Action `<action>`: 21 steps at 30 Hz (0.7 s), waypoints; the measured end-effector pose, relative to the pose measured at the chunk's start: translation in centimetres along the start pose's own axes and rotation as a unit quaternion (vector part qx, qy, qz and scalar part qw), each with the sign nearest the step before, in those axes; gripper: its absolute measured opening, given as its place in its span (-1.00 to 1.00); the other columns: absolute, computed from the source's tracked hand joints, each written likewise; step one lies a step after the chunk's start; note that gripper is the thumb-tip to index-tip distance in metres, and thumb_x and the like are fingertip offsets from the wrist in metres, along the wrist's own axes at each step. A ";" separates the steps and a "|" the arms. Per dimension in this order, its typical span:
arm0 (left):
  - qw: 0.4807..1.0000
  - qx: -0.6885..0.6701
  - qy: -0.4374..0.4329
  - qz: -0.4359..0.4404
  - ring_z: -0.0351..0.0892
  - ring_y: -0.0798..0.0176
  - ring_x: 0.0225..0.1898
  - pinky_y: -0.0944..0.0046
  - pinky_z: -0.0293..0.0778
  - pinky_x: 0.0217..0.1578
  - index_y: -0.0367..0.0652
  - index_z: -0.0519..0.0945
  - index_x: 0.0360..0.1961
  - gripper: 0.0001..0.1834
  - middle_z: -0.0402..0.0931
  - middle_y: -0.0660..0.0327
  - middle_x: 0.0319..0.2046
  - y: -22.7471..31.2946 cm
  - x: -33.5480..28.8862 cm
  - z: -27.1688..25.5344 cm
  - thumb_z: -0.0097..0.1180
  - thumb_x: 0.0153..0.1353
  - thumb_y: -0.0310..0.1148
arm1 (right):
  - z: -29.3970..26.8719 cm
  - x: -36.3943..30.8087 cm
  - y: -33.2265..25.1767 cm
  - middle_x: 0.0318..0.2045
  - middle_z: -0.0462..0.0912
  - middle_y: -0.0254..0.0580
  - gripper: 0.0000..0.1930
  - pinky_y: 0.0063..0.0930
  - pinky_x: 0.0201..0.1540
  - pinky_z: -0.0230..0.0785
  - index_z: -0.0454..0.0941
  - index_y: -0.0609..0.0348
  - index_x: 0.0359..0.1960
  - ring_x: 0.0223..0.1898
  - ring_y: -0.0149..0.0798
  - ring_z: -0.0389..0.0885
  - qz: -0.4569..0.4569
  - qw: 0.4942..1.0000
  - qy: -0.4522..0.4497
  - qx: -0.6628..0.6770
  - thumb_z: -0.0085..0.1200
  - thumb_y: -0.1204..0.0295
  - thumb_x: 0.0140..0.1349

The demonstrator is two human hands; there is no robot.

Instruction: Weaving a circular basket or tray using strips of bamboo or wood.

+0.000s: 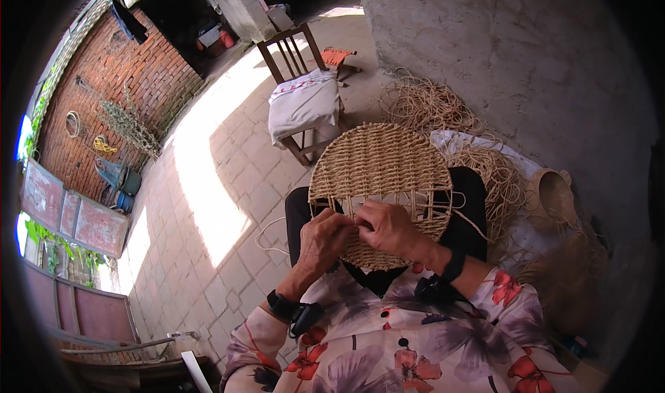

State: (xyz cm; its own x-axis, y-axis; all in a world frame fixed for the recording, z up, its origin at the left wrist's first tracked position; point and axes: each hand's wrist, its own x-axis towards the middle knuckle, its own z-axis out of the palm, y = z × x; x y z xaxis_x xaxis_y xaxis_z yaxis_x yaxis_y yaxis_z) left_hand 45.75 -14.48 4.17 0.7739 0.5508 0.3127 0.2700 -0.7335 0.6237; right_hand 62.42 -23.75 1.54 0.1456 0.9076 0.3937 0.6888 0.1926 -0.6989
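A round piece of straw weaving [381, 159] rests on my lap, with a tight twisted weave over its far part and a woven band at its near edge. Bare upright cords cross an open gap between the two. Over this gap my left hand [324, 236] and my right hand [389, 225] meet, thumbs and fingers pinched together on the straw cord. The exact grip is hidden behind the fingers. A thin loose strand [262, 235] curves out to the left beside my left hand. Another cord end [472, 225] sticks out at the right of the weaving.
Coils of straw cord [492, 185] lie on a white sheet at my right, with a bigger heap [429, 105] behind. Near them sits a round woven basket [551, 197]. A wooden chair [305, 102] with a white cloth and a low orange-topped stool [337, 57] stand ahead.
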 end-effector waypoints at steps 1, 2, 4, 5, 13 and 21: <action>1.000 0.000 0.000 0.000 0.61 0.09 -0.41 0.20 0.48 -0.38 -0.20 0.67 -0.33 -0.89 0.53 0.14 -0.45 0.1 -0.1 0.2 0.30 0.09 -0.49 | 0.2 -0.1 -0.2 -0.41 0.60 -0.13 -0.90 -0.14 -0.31 0.48 0.54 0.15 -0.41 -0.36 0.01 0.65 0.000 1.000 0.000 0.000 0.17 0.43 0.04; 0.999 0.031 0.009 0.020 0.60 0.06 -0.40 0.17 0.47 -0.38 -0.18 0.65 -0.32 -0.90 0.51 0.14 -0.45 0.1 -0.1 0.3 0.29 0.11 -0.48 | 0.3 -0.1 -0.3 -0.42 0.59 -0.12 -0.89 -0.11 -0.32 0.48 0.52 0.15 -0.42 -0.37 0.02 0.64 -0.002 1.000 0.004 -0.021 0.17 0.44 0.04; 0.997 0.063 0.018 0.040 0.59 0.03 -0.40 0.15 0.46 -0.39 -0.16 0.64 -0.32 -0.91 0.50 0.14 -0.44 0.1 -0.2 0.6 0.27 0.12 -0.46 | 0.3 -0.1 -0.5 -0.42 0.57 -0.10 -0.88 -0.09 -0.34 0.48 0.50 0.15 -0.43 -0.38 0.04 0.64 -0.004 0.999 0.007 -0.041 0.17 0.44 0.03; 0.997 0.065 0.021 0.037 0.58 0.02 -0.39 0.13 0.46 -0.38 -0.15 0.63 -0.31 -0.90 0.49 0.14 -0.43 0.1 -0.2 0.7 0.26 0.13 -0.45 | 0.3 -0.1 -0.7 -0.41 0.57 -0.08 -0.88 -0.08 -0.33 0.48 0.49 0.17 -0.42 -0.38 0.06 0.64 0.006 0.999 0.007 -0.040 0.17 0.44 0.04; 0.999 0.030 0.016 0.012 0.57 -0.02 -0.36 0.11 0.44 -0.35 -0.18 0.58 -0.31 -0.90 0.48 0.11 -0.40 -0.2 0.0 1.1 0.22 0.17 -0.42 | 0.3 -0.1 -1.1 -0.38 0.60 -0.02 -0.84 -0.02 -0.24 0.49 0.50 0.22 -0.40 -0.33 0.12 0.64 0.059 0.997 -0.007 -0.042 0.15 0.40 0.08; 0.991 -0.129 -0.034 -0.027 0.59 0.18 -0.30 0.24 0.46 -0.24 -0.29 0.57 -0.28 -0.86 0.56 0.12 -0.35 -0.9 0.3 1.1 0.16 0.24 -0.42 | 0.3 0.0 -0.8 -0.40 0.60 0.01 -0.87 -0.02 -0.22 0.48 0.49 0.23 -0.40 -0.29 0.11 0.64 0.048 0.998 -0.016 -0.045 0.12 0.43 0.08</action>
State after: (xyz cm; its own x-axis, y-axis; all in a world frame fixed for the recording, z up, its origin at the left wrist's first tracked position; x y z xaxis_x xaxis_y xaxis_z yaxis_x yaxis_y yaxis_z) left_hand 46.39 -14.13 2.93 0.8011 0.5522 0.2308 0.1637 -0.5730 0.8030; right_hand 61.63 -23.85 1.96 0.1926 0.9321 0.3067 0.7338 0.0707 -0.6756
